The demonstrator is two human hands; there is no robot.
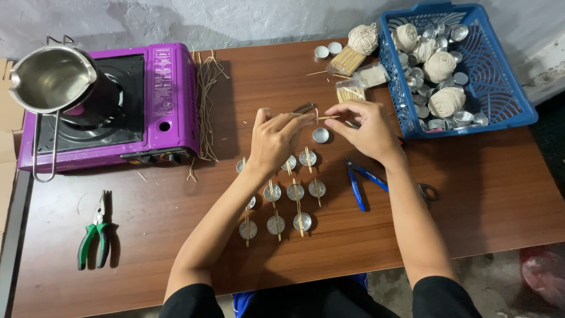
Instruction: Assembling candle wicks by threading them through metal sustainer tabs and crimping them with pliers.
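Note:
My left hand (276, 138) and my right hand (365, 126) meet above the middle of the brown table (488, 188). Together they pinch a thin wooden stick with a wick (322, 117) between the fingertips. Just below the stick stands one small metal candle cup (321, 135). Nearer to me, several more metal cups (294, 191) stand in rows, each with a wooden stick laid across its top. My left forearm covers part of those rows.
A purple portable gas stove (168, 100) with a steel pouring pot (53, 79) stands at the left, loose wicks (206, 88) beside it. Green pliers (97, 235) lie front left, blue pliers (359, 179) right of the cups. A blue basket (500, 88) holds twine balls and cups.

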